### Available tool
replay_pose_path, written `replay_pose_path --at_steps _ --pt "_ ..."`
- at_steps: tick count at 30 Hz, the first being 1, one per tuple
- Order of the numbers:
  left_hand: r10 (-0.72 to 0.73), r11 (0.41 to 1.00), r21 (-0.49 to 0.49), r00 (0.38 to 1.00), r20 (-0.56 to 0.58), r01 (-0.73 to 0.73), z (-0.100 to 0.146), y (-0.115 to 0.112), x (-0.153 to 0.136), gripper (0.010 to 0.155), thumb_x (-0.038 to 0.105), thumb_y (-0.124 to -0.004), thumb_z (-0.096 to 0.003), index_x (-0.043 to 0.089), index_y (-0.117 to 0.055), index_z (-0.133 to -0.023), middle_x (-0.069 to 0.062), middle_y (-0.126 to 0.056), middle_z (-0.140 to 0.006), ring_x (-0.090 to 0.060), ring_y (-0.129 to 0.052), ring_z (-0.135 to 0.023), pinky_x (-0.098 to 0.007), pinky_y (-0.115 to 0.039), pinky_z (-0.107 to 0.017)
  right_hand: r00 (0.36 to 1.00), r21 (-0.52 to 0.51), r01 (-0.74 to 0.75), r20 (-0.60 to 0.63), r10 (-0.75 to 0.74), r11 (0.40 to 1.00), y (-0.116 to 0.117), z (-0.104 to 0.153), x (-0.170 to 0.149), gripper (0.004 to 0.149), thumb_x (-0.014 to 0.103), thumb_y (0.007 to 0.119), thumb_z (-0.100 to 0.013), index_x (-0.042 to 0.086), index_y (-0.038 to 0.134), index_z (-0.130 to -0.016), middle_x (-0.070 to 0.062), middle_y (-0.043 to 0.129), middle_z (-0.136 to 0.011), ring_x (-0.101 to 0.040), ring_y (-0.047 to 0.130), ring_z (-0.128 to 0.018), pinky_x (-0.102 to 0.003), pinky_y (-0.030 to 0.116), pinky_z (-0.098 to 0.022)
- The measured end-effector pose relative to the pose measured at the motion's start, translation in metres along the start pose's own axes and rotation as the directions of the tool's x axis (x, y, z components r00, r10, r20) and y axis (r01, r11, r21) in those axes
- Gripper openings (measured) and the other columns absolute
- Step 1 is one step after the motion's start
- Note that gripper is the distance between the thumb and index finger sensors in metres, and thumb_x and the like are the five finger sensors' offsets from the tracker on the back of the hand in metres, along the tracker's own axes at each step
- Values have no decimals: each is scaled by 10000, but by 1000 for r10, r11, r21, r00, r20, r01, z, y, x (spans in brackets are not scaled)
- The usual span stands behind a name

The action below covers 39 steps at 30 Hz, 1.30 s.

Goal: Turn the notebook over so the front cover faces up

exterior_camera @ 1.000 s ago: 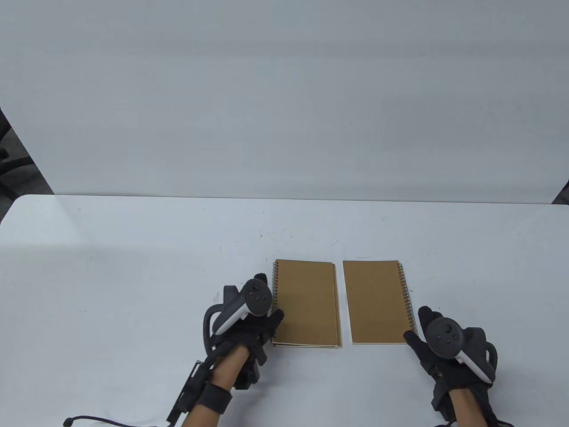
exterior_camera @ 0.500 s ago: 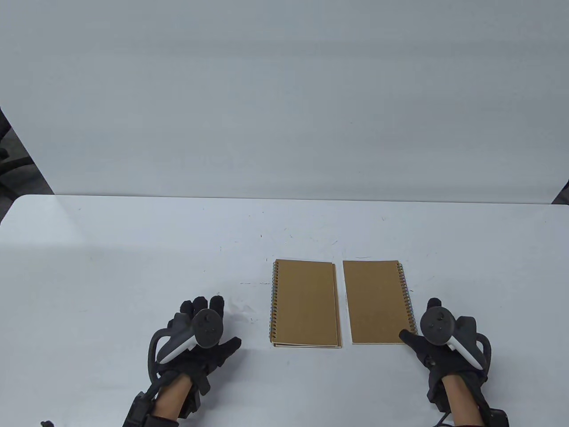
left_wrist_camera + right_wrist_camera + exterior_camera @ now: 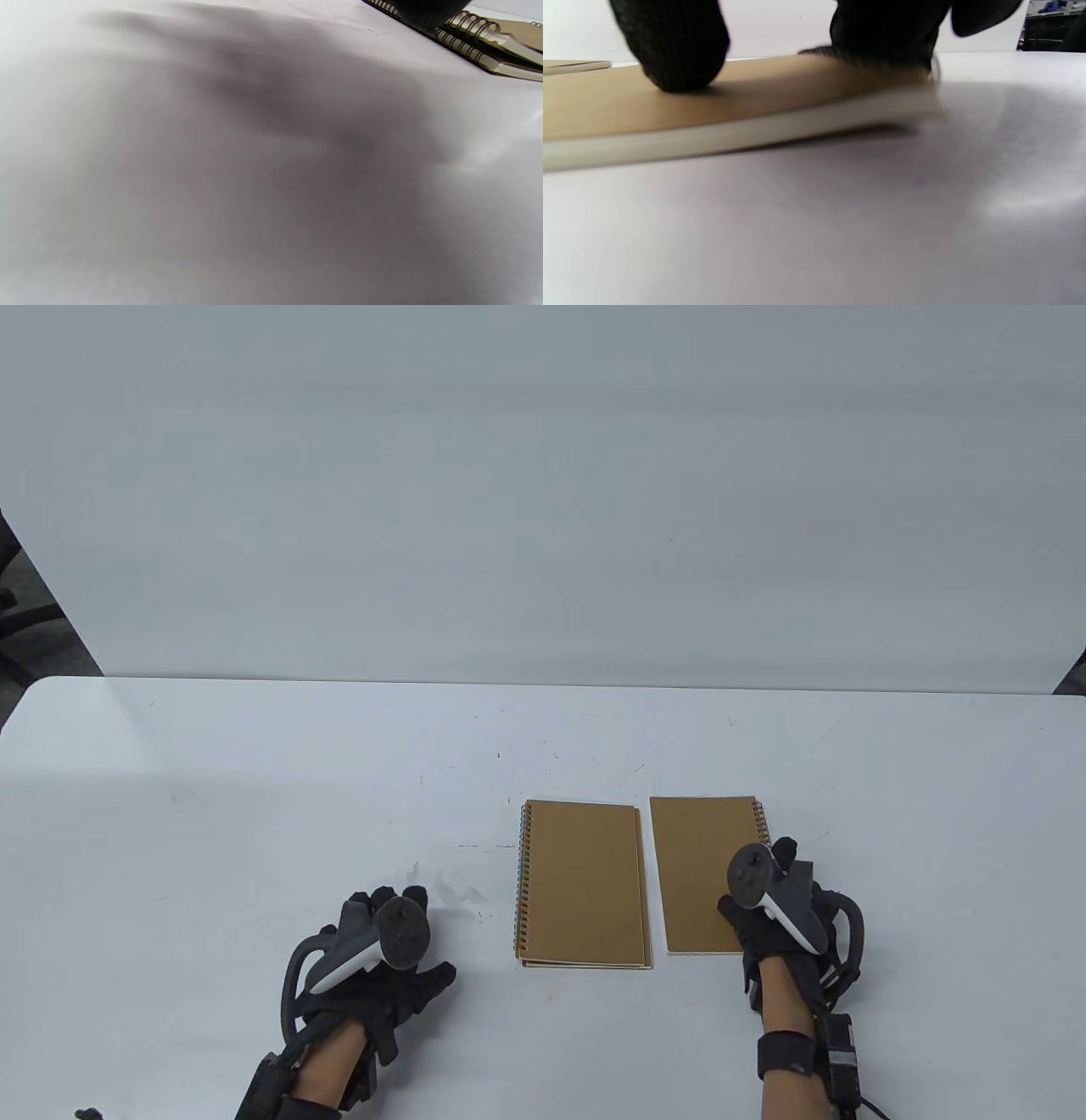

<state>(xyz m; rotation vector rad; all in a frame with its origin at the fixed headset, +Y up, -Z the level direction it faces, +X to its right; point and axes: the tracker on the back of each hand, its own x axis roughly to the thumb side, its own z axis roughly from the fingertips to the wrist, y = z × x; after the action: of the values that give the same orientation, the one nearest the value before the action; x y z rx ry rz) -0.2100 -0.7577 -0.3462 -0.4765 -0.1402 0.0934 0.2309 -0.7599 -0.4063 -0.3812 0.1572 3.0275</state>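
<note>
Two kraft-brown, spiral-bound notebooks lie side by side near the front of the white table, just apart and parallel, their plain matte card covers facing up. The left notebook has its wire coil along its left edge and looks like two books stacked, a second cover edge peeping out along its right and near sides; the coils show up dark and looped in the left wrist view. The right notebook has its coil on the right edge, and the right hand grips it there: the thumb presses on the cover while the other fingers curl over the coiled edge, and the cream page block is tipped up off the table on that side. Half a second ago this hand rested beside the notebook, which lay flat. The left hand lies open with fingers spread on bare tabletop, well left of the books, holding nothing, about where it was.
</note>
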Motion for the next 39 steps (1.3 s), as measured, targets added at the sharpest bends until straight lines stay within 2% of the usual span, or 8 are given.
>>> replay_pose_path --at_steps 2,5,12,16,21,27,31,39 --pt "7 1000 6 1000 -4 -6 0 0 -1 962 639 -589 -569 203 84 -1099 -256 6 -1169 -590 -24 -1068 -805 -255 -675 996 2 85 -11 -85 996 -1 -4 -3 994 435 840 -447 -134 307 -1064 -266 788 -915 -465 788 -805 -762 495 -600" --pt "17 1000 -3 1000 -4 -17 0 0 -2 957 639 -586 -571 201 81 -1100 -254 1 -1170 -589 -28 -1068 -803 -257 -678 999 37 50 12 -50 998 -12 -8 -4 965 388 848 -455 -135 306 -1059 -146 808 -849 -376 860 -759 -740 547 -599" --pt "66 998 1 998 10 -66 2 3 -5 946 621 -591 -575 197 69 -1103 -255 -17 -1173 -591 -37 -1066 -797 -266 -680 981 1 187 47 -187 982 -67 5 18 856 303 834 -491 -134 353 -1047 -54 853 -722 -134 1002 -497 -605 720 -558" --pt "78 997 -26 997 16 -78 2 2 -5 941 616 -589 -577 195 66 -1105 -258 -21 -1173 -593 -37 -1065 -796 -264 -681 965 -37 256 69 -253 966 -94 18 43 817 272 826 -502 -133 369 -1045 -51 873 -670 -96 1018 -393 -557 761 -525" --pt "98 994 -45 995 24 -97 2 0 -4 928 608 -589 -580 195 47 -1116 -260 -31 -1176 -594 -44 -1065 -795 -266 -681 993 -74 58 104 -50 996 -112 36 92 800 276 818 -505 -123 385 -1047 -40 875 -648 -79 1016 -375 -545 772 -523" --pt "111 991 -72 993 30 -108 2 -1 -2 926 605 -584 -584 190 52 -1115 -262 -31 -1175 -598 -44 -1063 -793 -267 -684 991 -134 -68 106 83 989 -108 51 147 788 271 821 -504 -117 403 -1048 -46 877 -638 -85 1013 -369 -553 767 -527" --pt "123 989 -86 992 35 -120 1 -2 -2 924 602 -583 -586 188 52 -1114 -263 -34 -1176 -598 -46 -1063 -791 -270 -686 977 -146 -183 81 196 972 -90 53 177 783 275 823 -502 -112 416 -1048 -43 880 -633 -78 1014 -364 -546 773 -528" --pt "145 985 -96 989 40 -141 1 -2 -2 918 595 -581 -589 187 52 -1113 -263 -38 -1176 -599 -47 -1062 -790 -269 -686 955 -112 -241 148 256 964 -61 52 225 783 278 831 -501 -110 426 -1047 -38 885 -630 -86 1015 -366 -555 764 -535"
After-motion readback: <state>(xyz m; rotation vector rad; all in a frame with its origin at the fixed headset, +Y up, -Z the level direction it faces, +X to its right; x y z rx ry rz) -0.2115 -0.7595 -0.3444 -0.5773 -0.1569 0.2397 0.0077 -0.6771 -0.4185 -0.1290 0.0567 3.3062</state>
